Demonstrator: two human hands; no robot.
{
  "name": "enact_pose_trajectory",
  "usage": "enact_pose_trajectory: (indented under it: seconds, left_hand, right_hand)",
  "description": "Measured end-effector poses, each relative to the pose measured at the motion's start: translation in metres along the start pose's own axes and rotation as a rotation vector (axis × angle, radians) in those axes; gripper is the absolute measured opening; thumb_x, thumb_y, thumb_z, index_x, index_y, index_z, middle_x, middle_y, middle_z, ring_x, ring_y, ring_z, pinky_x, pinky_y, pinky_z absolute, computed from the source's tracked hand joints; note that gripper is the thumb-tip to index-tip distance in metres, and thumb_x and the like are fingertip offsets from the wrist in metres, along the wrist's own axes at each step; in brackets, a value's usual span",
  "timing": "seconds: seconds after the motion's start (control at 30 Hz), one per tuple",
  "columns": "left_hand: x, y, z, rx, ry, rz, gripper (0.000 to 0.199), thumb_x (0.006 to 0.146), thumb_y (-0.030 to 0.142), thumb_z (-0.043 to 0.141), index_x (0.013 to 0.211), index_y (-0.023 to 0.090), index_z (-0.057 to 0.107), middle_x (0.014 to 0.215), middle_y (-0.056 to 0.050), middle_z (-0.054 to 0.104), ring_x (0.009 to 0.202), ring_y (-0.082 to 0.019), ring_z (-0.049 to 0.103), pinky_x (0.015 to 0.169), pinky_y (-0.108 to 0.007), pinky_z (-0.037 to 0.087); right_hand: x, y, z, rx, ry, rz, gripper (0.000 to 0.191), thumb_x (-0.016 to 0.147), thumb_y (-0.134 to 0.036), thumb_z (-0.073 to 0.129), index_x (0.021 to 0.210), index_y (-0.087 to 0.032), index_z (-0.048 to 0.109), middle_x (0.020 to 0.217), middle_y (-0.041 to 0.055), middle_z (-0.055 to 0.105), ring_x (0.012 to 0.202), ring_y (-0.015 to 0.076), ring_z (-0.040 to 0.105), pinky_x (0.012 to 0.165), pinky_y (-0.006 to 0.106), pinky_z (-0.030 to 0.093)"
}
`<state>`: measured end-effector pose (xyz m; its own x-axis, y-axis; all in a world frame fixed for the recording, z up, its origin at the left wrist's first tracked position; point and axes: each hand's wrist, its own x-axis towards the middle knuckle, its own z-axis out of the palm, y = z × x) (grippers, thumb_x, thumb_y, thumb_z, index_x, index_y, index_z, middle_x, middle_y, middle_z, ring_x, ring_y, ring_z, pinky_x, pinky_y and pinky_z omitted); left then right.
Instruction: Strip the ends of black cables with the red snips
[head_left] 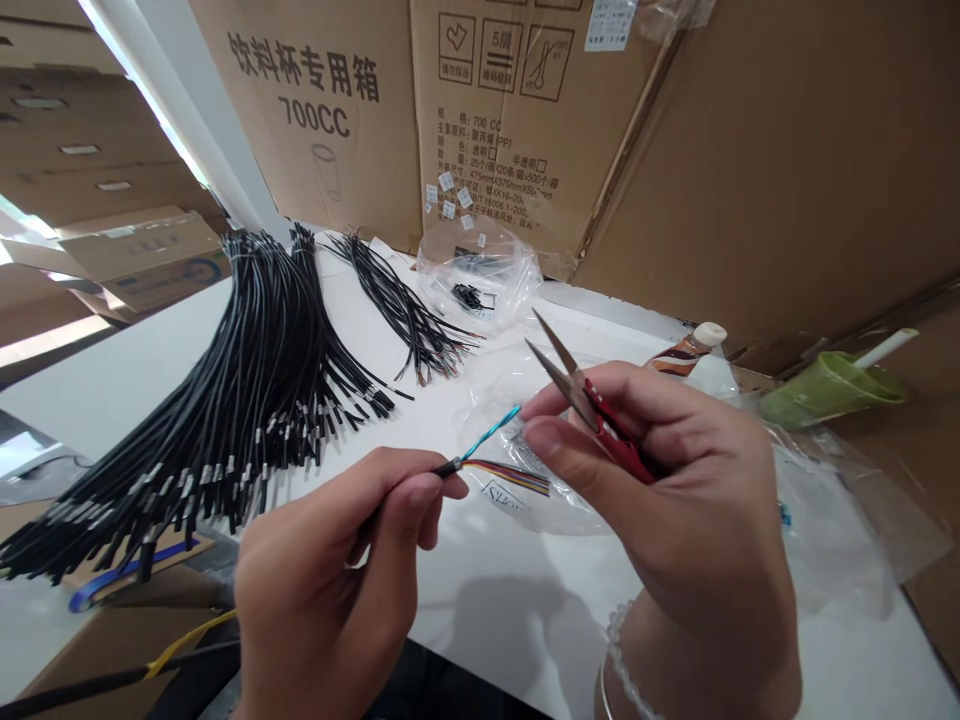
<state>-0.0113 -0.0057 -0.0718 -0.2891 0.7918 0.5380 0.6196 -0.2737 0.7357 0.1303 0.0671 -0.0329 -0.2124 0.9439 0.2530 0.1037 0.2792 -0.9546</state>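
Note:
Between thumb and fingers, my left hand [352, 560] pinches a black cable [448, 468] near its stripped end. From that end a twisted blue wire pair [491, 432] slants up to the right, and a fan of thin coloured wires [514, 477] spreads below it. My right hand [667, 470] is closed around red-handled scissors [611, 425], whose blades stand apart and point up and left. The thumb and index fingertip of that hand are close to the tip of the blue pair; whether they touch it I cannot tell.
A large bundle of black cables [255, 350] covers the left of the white table [457, 625]. Behind lies a smaller cable bundle [401, 310] beside a clear plastic bag [517, 270]. Cardboard boxes [495, 110] wall the back. A bottle [686, 348] and green cup [829, 390] stand right.

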Motion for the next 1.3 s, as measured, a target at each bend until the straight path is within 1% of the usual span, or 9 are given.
enact_pose_trajectory:
  seconds: [0.13,0.27,0.4,0.57,0.73,0.87,1.0,1.13,1.3]
  left_hand:
    - [0.002,-0.002,0.000,0.001,0.023,0.068,0.017,0.088,0.014,0.054,0.083,0.026,0.064,0.057,0.010,0.056,0.046,-0.002,0.049,0.045,-0.010,0.039]
    - [0.006,-0.002,0.001,0.010,0.031,0.068,0.017,0.090,0.018,0.053,0.078,0.025,0.063,0.054,0.011,0.052,0.043,0.000,0.046,0.044,-0.008,0.038]
    - [0.006,-0.002,0.000,0.023,0.015,0.063,0.018,0.090,0.016,0.052,0.078,0.025,0.061,0.054,0.012,0.051,0.043,0.000,0.044,0.046,-0.006,0.037]
    - [0.003,-0.001,0.000,-0.036,-0.003,0.027,0.019,0.091,0.016,0.051,0.078,0.024,0.061,0.054,0.011,0.049,0.045,-0.001,0.043,0.045,-0.009,0.036]
    - [0.004,-0.003,0.001,-0.199,-0.070,-0.130,0.023,0.095,0.023,0.046,0.074,0.024,0.057,0.057,0.008,0.045,0.048,-0.006,0.039,0.044,-0.016,0.033]
    - [0.005,-0.007,0.006,-0.422,-0.129,-0.320,0.040,0.094,0.039,0.043,0.059,0.021,0.048,0.055,0.003,0.040,0.051,-0.011,0.037,0.047,-0.023,0.034]
    - [0.010,-0.013,0.008,-0.569,-0.105,-0.390,0.053,0.088,0.057,0.041,0.049,0.021,0.042,0.050,0.002,0.032,0.050,-0.013,0.031,0.046,-0.027,0.030]
    - [0.016,-0.016,0.006,-0.718,-0.174,-0.474,0.049,0.081,0.049,0.058,0.047,0.020,0.038,0.050,0.004,0.027,0.050,-0.010,0.026,0.047,-0.024,0.026]
    - [0.011,-0.016,0.005,-0.704,-0.233,-0.490,0.045,0.079,0.042,0.059,0.048,0.019,0.036,0.048,0.006,0.023,0.048,-0.008,0.019,0.044,-0.022,0.018]
  right_hand:
    - [-0.001,0.000,0.002,0.039,-0.017,-0.023,0.012,0.067,-0.021,0.080,0.070,-0.024,0.068,0.062,-0.0078,0.066,0.053,0.0051,0.061,0.047,0.007,0.048]
    - [-0.001,-0.002,0.003,0.075,-0.078,-0.020,0.014,0.066,-0.016,0.080,0.066,-0.022,0.067,0.059,-0.0084,0.066,0.052,0.0043,0.061,0.048,0.005,0.048]
    - [0.000,-0.003,0.003,0.123,-0.147,0.053,0.018,0.060,-0.014,0.083,0.064,-0.020,0.066,0.056,-0.0088,0.064,0.049,0.0036,0.060,0.042,0.003,0.044]
    - [0.003,-0.002,0.005,0.150,-0.222,0.167,0.021,0.057,-0.007,0.082,0.063,-0.019,0.066,0.056,-0.0087,0.063,0.050,0.0038,0.058,0.046,0.005,0.045]
    - [0.004,0.000,0.011,0.203,-0.279,0.218,0.023,0.057,-0.011,0.083,0.059,-0.018,0.061,0.053,-0.0085,0.058,0.047,0.0029,0.052,0.042,0.007,0.041]
    - [0.001,0.001,0.016,0.232,-0.258,0.209,0.030,0.054,-0.012,0.085,0.058,-0.018,0.057,0.051,-0.0102,0.051,0.045,0.0019,0.046,0.042,0.008,0.038]
    - [-0.002,0.000,0.017,0.202,-0.291,0.223,0.028,0.056,-0.014,0.084,0.059,-0.019,0.056,0.053,-0.0091,0.052,0.047,0.0034,0.046,0.043,0.010,0.038]
    - [-0.002,-0.003,0.009,0.120,-0.234,0.232,0.026,0.059,-0.025,0.083,0.058,-0.019,0.057,0.054,-0.0070,0.052,0.049,0.0052,0.045,0.042,0.012,0.037]
    - [-0.011,-0.008,-0.003,0.014,-0.126,0.122,0.022,0.063,-0.031,0.081,0.065,-0.021,0.061,0.059,-0.0061,0.058,0.051,0.0059,0.050,0.042,0.011,0.039]
